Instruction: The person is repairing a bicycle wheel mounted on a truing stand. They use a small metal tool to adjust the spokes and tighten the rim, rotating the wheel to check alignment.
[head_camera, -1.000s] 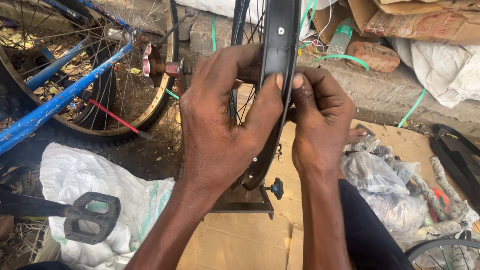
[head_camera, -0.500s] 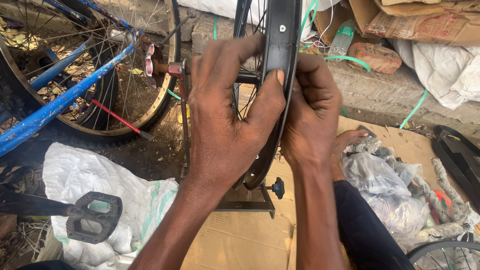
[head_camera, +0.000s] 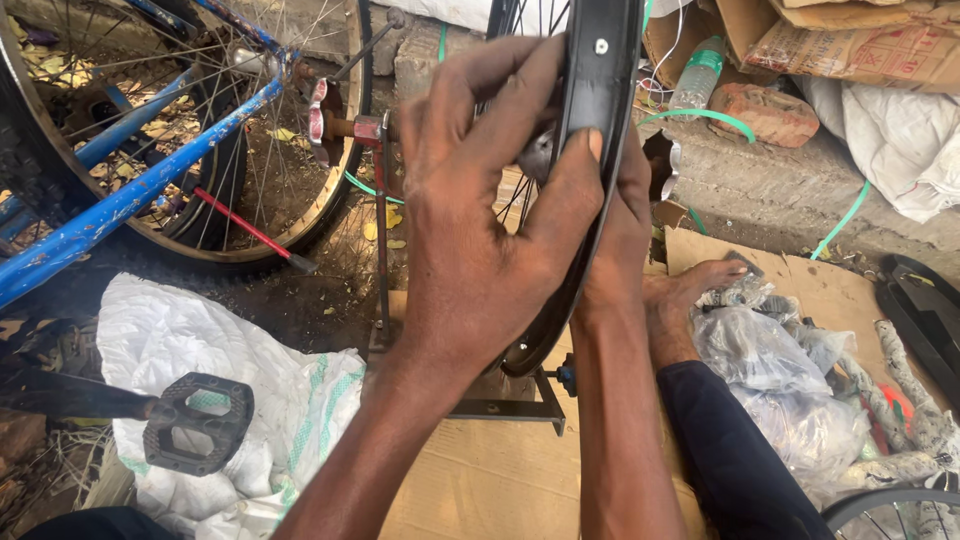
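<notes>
The head view shows the left hand (head_camera: 480, 230) and right hand (head_camera: 625, 230) both clenched around the black bicycle rim (head_camera: 600, 90) standing upright in the truing stand (head_camera: 500, 400), spoke work unfinished.

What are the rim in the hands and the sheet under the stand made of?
Rim: likely metal, glossy black paint; hard sheen, small spoke hole. Sheet: brown corrugated cardboard, matte, creased. Both hands, left and right, clasp the rim.
</notes>
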